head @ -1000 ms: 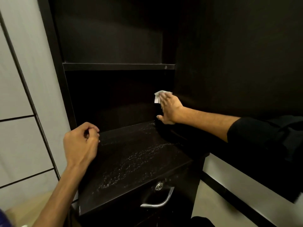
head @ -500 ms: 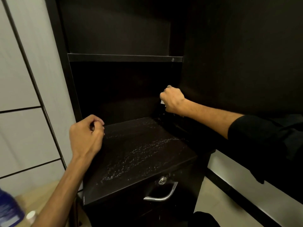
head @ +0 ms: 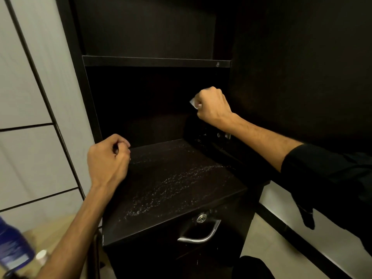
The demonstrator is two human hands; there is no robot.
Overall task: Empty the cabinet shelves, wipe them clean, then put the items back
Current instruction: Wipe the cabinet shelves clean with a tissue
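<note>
A dark cabinet stands before me with a lower shelf surface (head: 175, 186) speckled with pale droplets or dust, and an upper shelf (head: 157, 61) whose top holds nothing I can see. My right hand (head: 212, 106) is balled round a small white wipe (head: 192, 102) at the cabinet's right inner wall, above the lower shelf; only a corner of the wipe shows. My left hand (head: 107, 160) hovers at the lower shelf's left edge with fingers curled and thumb against them, holding nothing visible.
A drawer with a chrome handle (head: 201, 236) and a keyhole (head: 200, 218) sits under the lower shelf. A blue bottle (head: 13, 248) and a small white cap (head: 41, 255) lie at the bottom left on a wooden surface. A white panelled wall (head: 30, 117) rises on the left.
My right hand went from lying flat on the wipe against the right wall to a fist bunched round it, slightly higher. My left hand has barely moved.
</note>
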